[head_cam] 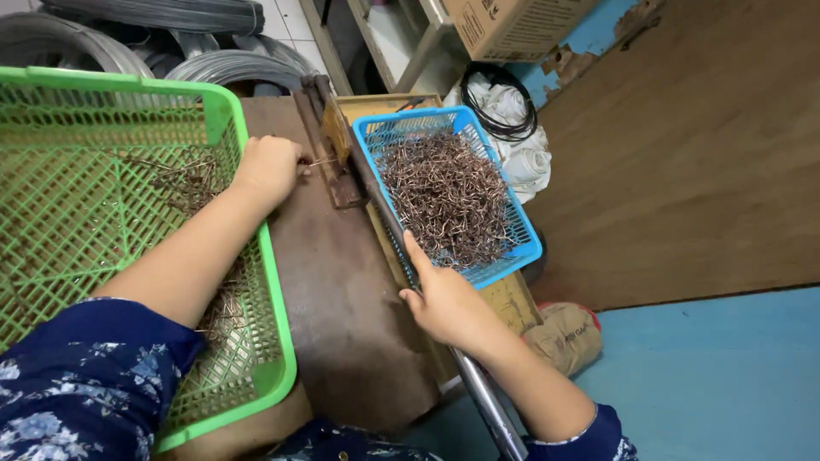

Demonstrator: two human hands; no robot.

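My left hand rests over the rim of a green plastic basket and pinches a short copper-coloured wire piece, holding it against a rusty metal bending tool fixed on a dark work board. My right hand is closed around the tool's long steel lever handle, which runs from the tool down toward me. To the right of the lever stands a blue plastic basket heaped with several bent copper-coloured wire pieces.
Straight wire pieces lie in the green basket. Coils of grey wire sit at the back. White cloth with a black cable lies behind the blue basket, a cardboard box above it, a sack below, brown panel at right.
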